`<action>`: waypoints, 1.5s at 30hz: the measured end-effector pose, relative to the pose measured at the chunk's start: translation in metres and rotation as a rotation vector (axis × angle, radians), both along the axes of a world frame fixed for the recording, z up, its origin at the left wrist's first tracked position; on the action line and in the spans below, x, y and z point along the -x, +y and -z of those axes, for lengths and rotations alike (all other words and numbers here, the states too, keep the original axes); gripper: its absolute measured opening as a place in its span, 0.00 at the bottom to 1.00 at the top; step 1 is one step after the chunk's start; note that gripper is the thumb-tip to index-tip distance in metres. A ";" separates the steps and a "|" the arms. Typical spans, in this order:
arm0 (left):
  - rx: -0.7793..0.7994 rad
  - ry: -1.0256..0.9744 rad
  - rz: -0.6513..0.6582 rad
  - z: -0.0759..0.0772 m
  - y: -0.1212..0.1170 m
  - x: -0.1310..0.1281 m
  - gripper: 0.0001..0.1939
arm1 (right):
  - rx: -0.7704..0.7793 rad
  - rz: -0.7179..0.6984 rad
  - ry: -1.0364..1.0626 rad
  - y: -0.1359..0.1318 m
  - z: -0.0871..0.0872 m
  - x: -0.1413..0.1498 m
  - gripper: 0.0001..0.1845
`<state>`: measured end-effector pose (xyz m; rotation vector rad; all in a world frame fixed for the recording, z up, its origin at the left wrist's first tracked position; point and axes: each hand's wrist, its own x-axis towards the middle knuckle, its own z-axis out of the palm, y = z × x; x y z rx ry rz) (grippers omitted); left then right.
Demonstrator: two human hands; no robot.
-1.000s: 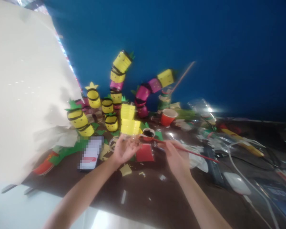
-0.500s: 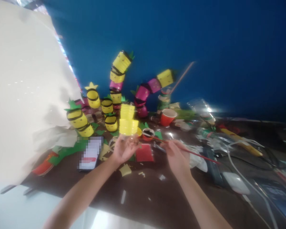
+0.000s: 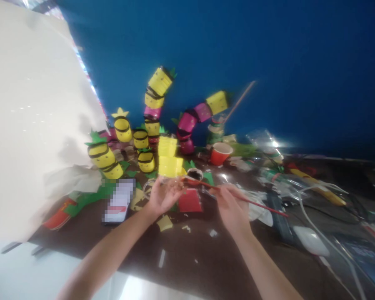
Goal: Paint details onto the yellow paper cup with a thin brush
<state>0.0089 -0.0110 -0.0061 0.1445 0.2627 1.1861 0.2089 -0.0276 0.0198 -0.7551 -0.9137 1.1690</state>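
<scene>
My left hand is closed around the clear lower end of a yellow-coated plastic bottle, which stands upright. A thin red paintbrush lies pinched in my right hand, its handle slanting down to the right. The brush's tip is close to the bottle's lower right edge; whether it touches cannot be made out. Just right of the bottle stands a small cup of black paint. Below it a red square sheet lies on the table.
Yellow and magenta decorated bottles stand along the blue wall. A phone lies at left, an orange cup behind my right hand. White cables, a power strip and clear bottles crowd the right side. Paper scraps lie in front.
The brush tip has moved left, out of the black paint cup to the bottle's edge. The bottle in my left hand has shifted very slightly right.
</scene>
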 end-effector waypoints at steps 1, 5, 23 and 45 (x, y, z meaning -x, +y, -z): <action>-0.002 -0.001 -0.004 0.001 0.000 0.000 0.17 | 0.007 -0.011 -0.008 -0.001 0.000 0.001 0.09; 0.042 -0.011 -0.018 0.001 0.001 0.000 0.17 | 0.014 0.059 -0.029 0.001 0.001 0.002 0.09; 0.086 0.037 -0.003 -0.007 -0.004 0.000 0.14 | 0.025 -0.030 0.019 0.004 0.002 -0.001 0.10; -0.052 0.084 0.190 -0.005 -0.002 0.006 0.20 | 0.001 0.145 0.059 0.012 0.008 -0.005 0.07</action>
